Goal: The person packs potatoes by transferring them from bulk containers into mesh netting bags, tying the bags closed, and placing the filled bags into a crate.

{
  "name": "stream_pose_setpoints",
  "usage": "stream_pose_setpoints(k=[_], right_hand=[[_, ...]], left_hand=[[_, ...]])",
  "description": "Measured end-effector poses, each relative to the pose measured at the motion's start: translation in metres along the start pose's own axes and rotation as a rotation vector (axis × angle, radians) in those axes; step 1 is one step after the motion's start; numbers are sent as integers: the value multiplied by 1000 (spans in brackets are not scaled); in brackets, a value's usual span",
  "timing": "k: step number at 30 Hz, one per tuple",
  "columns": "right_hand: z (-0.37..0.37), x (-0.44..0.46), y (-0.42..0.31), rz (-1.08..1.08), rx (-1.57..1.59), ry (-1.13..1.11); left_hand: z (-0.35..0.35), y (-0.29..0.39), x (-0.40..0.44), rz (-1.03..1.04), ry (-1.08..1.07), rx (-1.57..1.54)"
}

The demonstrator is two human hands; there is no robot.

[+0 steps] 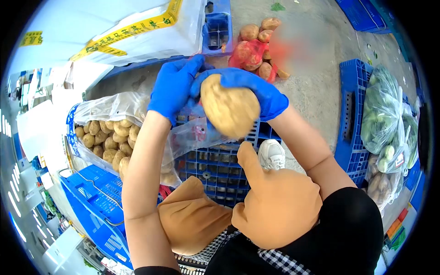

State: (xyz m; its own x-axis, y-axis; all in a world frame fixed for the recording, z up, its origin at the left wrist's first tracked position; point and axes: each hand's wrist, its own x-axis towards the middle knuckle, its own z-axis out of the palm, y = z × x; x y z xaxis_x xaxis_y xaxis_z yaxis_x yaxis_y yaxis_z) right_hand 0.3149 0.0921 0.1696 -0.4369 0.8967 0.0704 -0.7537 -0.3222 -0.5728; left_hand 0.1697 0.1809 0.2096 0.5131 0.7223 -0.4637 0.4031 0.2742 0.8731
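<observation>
Left of the blue pallet (208, 174) lies a clear bag of potatoes (114, 107). Above the pallet's far part, the right hand (256, 87) clasps a large potato (229, 107); the left hand (172, 89), curled, is farther left, its hold unclear. The potato slants lengthwise, far-left to near-right.

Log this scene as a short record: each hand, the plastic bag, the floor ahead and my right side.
left hand: blue-gloved, near the large potato, contact unclear
right hand: blue-gloved, fingers around the large potato
plastic bag: on the left, holding potatoes
floor ahead: red mesh over some potatoes
right side: bagged green vegetables
</observation>
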Motion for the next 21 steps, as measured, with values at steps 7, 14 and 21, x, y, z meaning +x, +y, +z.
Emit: stream_pose_setpoints(k=[7,14,21], right_hand=[[-58,-12,49,50,154,243],[-86,9,87,-231,304,639],[-117,-5,51,-193,-1320,630]], left_hand=[[20,-22,-10,159,-64,197],[23,-18,-17,-122,-211,-225],[-28,-11,-2,-32,-21,-705]])
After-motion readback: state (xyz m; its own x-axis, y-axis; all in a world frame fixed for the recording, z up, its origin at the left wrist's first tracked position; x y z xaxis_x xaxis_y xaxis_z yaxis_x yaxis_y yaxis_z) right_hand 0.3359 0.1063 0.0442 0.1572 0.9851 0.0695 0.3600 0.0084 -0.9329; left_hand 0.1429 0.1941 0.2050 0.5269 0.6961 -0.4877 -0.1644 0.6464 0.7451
